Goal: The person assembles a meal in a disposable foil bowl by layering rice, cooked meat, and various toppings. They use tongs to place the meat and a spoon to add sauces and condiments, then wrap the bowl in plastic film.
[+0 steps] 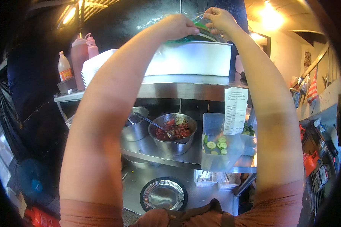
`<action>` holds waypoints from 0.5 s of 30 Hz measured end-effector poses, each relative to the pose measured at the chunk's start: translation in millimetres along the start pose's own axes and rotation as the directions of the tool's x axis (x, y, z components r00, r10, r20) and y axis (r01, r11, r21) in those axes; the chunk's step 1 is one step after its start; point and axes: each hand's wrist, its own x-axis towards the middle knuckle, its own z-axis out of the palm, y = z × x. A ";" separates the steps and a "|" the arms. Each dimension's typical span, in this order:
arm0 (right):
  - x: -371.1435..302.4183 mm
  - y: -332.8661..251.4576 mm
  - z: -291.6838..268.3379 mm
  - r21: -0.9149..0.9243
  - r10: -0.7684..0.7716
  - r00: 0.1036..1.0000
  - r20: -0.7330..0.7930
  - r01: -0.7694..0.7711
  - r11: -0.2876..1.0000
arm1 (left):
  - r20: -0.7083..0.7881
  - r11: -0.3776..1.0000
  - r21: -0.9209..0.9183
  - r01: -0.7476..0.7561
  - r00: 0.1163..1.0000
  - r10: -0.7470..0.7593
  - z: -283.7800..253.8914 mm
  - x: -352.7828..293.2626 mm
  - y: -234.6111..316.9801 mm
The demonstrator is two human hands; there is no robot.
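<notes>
Both my arms reach up to a long white tub [189, 58] on the top steel shelf. My left hand [178, 27] is closed above its rim, fingertips pinched at crinkled clear plastic [197, 17]. To its right, my right hand [221, 20] pinches the same plastic between thumb and fingers. Under the plastic, between my hands, shows something green [189, 38] with a pale curved edge; its kind I cannot make out. The inside of the tub is hidden from this angle.
On the middle shelf stand a pot of dark red food [174, 130] with a spoon, another metal pot [134, 126] and a clear bin with cucumber slices [221, 145]. A paper slip [235, 109] hangs from the top shelf. Below lies a foil-like plate [163, 195]. Bottles [79, 55] stand left.
</notes>
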 end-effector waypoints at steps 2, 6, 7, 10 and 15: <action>12.7 14.2 -13.7 0.058 0.008 1.000 -0.027 -0.006 0.998 | -0.025 0.997 -0.037 -0.074 0.997 0.073 0.8 5.8 -6.1; 7.2 4.4 -10.0 0.051 -0.044 0.982 -0.185 0.055 0.997 | 0.079 0.993 -0.115 -0.034 0.996 0.043 -7.9 12.6 -31.8; -8.5 -6.5 -8.4 0.043 -0.070 0.972 -0.223 0.081 0.996 | 0.029 1.000 -0.005 -0.005 1.000 0.005 -6.9 11.0 -28.1; -28.9 -29.8 -11.6 -0.009 0.076 0.977 -0.201 -0.079 0.997 | 0.035 0.979 -0.200 -0.028 0.999 0.035 -18.0 -12.4 -25.9; -20.2 -18.2 -6.7 -0.268 -0.190 0.977 -0.097 0.158 0.950 | 0.103 0.967 -0.068 -0.247 0.962 0.253 -13.1 0.0 -75.5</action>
